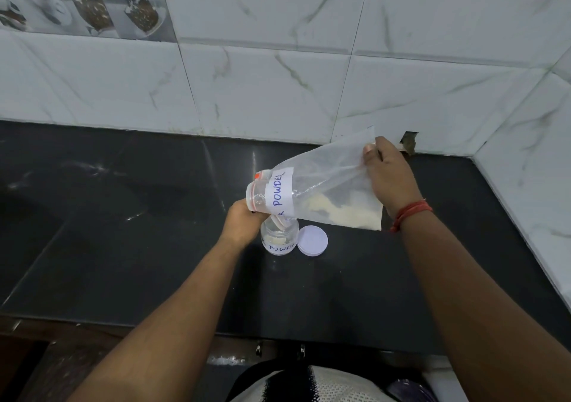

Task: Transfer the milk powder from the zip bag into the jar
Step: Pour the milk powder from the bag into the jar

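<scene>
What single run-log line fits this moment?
phase: pouring | left hand: bag mouth at jar | right hand: lifts zip bag | lid: off, beside jar

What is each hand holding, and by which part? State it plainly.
Both hold the zip bag: the left hand grips its open mouth end over the jar; the right hand pinches the raised bottom edge.

I saw the left hand (241, 225) pinch the zip bag (324, 182) mouth over the open jar (279, 237); the right hand (391, 176) raised its far corner, the lid (312, 241) beside the jar.
</scene>
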